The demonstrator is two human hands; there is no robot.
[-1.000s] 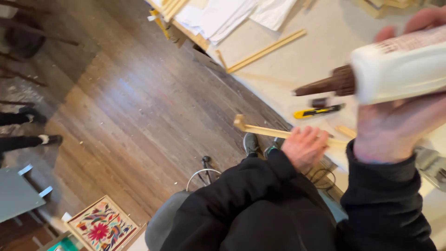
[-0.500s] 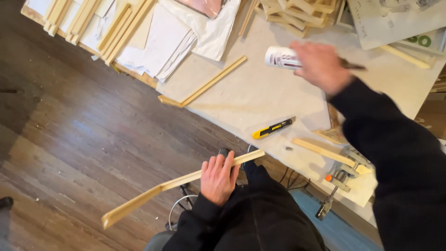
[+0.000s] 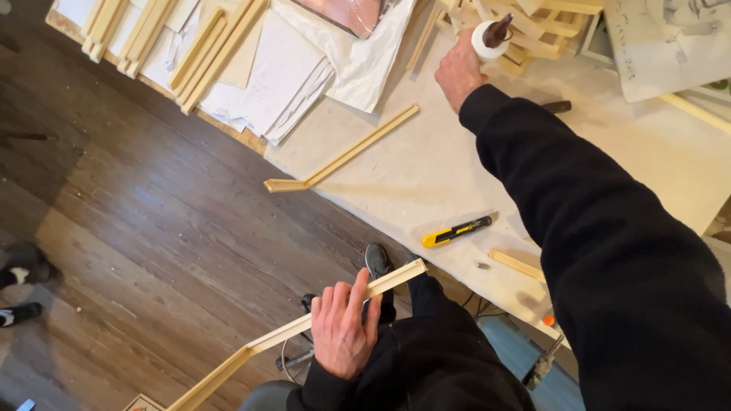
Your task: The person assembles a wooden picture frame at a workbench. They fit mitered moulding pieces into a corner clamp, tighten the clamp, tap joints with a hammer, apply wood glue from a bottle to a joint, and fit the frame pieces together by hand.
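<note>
My left hand point(image 3: 344, 329) grips a long pale wooden moulding strip point(image 3: 263, 345) near its upper end, holding it over the dark wood floor in front of my lap. My right hand point(image 3: 458, 70) reaches far across the worktable point(image 3: 426, 167) and is closed on a white glue bottle with a brown nozzle point(image 3: 489, 38), standing upright near a stack of wooden strips. A yellow and black utility knife point(image 3: 457, 230) lies on the table near its front edge.
Another mitred wooden strip point(image 3: 343, 156) lies at the table edge. Papers point(image 3: 266, 76) and bundles of wooden strips point(image 3: 190, 46) cover the table's left end. A short wood offcut point(image 3: 518, 264) lies right of the knife. A shoe point(image 3: 23, 266) shows at the far left.
My right hand has carried the glue bottle farther across the table and stood it upright by the strip stack. The left hand keeps its grip on the strip.
</note>
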